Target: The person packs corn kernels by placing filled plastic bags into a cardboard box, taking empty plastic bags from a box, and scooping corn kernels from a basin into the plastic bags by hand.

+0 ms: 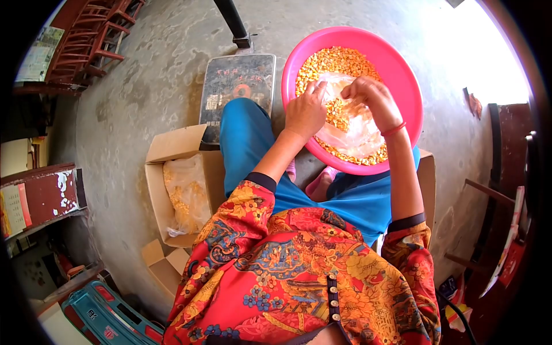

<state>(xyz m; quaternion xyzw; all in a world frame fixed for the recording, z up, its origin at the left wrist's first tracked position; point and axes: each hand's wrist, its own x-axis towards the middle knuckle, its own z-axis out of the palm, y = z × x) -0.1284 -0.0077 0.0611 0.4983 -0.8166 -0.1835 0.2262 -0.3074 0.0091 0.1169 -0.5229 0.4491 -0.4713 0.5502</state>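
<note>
A big pink basin (pixel 407 95) full of yellow corn kernels (pixel 333 59) stands in front of my knees. On the kernels lies a clear plastic bag (pixel 359 135) with some corn in it, its mouth between my hands. My left hand (pixel 306 110) is closed on the bag's left edge, fingertips pinched together. Over the bag's right side, my right hand (pixel 374 99) is bent down with its fingers curled onto the plastic. The right fingertips are partly hidden behind the hand.
A platform scale (pixel 238 86) with an upright post stands ahead of my left knee. Left of me, an open cardboard box (pixel 158 195) holds a plastic bag of corn (pixel 187 195). Wooden chairs (pixel 92 37) are stacked at the far left; a teal plastic case (pixel 109 316) sits lower left.
</note>
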